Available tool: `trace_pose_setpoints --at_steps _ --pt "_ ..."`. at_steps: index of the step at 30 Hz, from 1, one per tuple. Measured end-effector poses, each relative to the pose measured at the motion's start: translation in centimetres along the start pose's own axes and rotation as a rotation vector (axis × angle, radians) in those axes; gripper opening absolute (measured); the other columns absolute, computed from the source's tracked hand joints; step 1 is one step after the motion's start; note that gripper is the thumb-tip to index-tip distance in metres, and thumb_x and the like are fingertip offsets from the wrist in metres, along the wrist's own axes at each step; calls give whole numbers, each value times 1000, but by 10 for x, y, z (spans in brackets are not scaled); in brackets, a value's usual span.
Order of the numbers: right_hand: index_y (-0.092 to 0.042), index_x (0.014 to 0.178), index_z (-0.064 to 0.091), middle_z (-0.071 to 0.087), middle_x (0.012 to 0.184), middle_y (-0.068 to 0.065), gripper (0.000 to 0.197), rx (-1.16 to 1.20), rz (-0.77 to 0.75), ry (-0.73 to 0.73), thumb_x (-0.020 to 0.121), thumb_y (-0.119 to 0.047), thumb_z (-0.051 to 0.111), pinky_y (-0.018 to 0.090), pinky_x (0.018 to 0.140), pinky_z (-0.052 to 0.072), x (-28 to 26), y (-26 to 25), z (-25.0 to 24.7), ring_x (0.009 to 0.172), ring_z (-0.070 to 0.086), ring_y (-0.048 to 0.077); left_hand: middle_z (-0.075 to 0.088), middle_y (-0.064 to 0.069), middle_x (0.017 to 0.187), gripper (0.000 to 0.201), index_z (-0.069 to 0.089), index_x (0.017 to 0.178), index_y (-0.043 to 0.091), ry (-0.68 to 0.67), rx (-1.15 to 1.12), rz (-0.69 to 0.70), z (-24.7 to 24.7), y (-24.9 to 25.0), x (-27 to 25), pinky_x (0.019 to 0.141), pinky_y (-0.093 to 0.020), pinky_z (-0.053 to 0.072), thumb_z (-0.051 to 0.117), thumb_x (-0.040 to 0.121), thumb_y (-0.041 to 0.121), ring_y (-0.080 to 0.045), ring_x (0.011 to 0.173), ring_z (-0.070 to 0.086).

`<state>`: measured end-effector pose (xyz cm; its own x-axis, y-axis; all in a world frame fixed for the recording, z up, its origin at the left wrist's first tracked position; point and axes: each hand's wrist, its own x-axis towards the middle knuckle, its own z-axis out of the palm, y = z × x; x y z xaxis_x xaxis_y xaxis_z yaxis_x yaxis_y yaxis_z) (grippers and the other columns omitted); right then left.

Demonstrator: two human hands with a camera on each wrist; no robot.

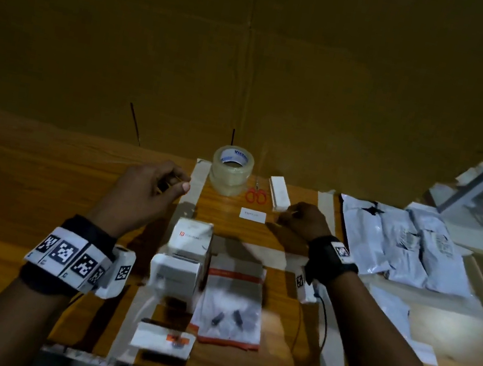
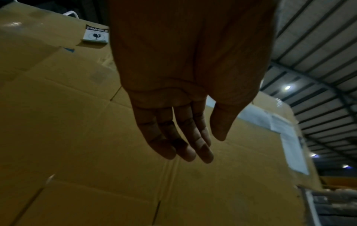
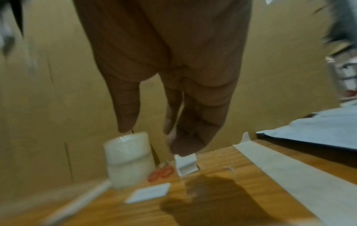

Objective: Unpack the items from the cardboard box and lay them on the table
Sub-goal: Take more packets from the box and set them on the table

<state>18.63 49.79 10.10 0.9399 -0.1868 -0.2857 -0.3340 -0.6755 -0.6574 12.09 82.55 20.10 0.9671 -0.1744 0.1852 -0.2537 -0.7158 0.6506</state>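
Note:
My left hand (image 1: 175, 185) hovers over the left masking-tape strip, fingers loosely curled and holding nothing; in the left wrist view the left hand (image 2: 208, 146) hangs relaxed and empty. My right hand (image 1: 287, 216) hovers low beside a long white box (image 1: 278, 194), also empty, with relaxed fingers (image 3: 185, 134). Below the hands lie two small white boxes (image 1: 192, 235) (image 1: 176, 271), a clear bag with red strips (image 1: 230, 303) holding small dark parts, and a white packet with an orange label (image 1: 162, 338). Large brown cardboard (image 1: 256, 56) stands behind the table.
Two stacked rolls of clear tape (image 1: 230, 174), red scissors (image 1: 255, 195) and a small white card (image 1: 253, 215) sit at the back of the wooden table (image 1: 9, 174). Grey mailer bags (image 1: 401, 240) cover the right side. Thin cables run from both wrists.

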Motion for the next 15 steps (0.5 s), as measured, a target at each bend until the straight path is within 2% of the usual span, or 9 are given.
trace_pose_setpoints --at_steps 2,4,6,9,12,13,15 --pt "-18 113 65 73 109 6 46 104 -43 -40 77 -43 81 39 88 54 -32 8 -6 104 67 23 68 14 93 12 68 105 30 6 -36 73 -2 16 -5 66 -19 47 61 95 31 4 87 62" --pt "-23 109 67 75 99 1 41 216 -99 -41 77 -46 80 47 88 58 -71 22 -8 96 69 18 70 15 93 14 69 106 28 14 -99 150 1 37 -11 70 -20 51 62 95 32 3 88 64" --pt "-22 110 68 75 96 1 37 297 -140 1 81 -43 79 45 84 58 -112 36 -11 92 70 18 70 16 94 16 70 108 26 1 -143 239 12 60 -19 72 -20 53 62 95 32 2 88 65" --pt "-13 110 70 73 90 13 24 407 -114 32 89 -22 76 39 80 57 -171 56 -22 84 70 24 70 16 94 16 70 109 22 -85 -223 317 48 93 -39 71 -16 53 64 95 30 1 87 67" --pt "-14 107 71 74 84 9 20 433 -113 39 89 -21 75 30 78 57 -212 82 -42 84 72 15 72 12 92 15 69 108 23 -211 -313 297 97 120 -61 71 -23 55 65 95 29 -3 85 68" --pt "-15 108 70 73 84 9 21 416 -115 40 89 -24 75 32 79 57 -219 93 -50 83 71 13 71 12 91 15 69 108 23 -257 -323 289 114 128 -68 72 -27 56 65 95 30 -4 86 68" --pt "-18 107 70 72 86 11 24 365 -125 55 87 -30 77 40 84 55 -227 119 -67 85 71 18 71 11 91 16 69 109 23 -344 -325 267 149 146 -82 75 -33 56 64 95 31 -3 87 67"
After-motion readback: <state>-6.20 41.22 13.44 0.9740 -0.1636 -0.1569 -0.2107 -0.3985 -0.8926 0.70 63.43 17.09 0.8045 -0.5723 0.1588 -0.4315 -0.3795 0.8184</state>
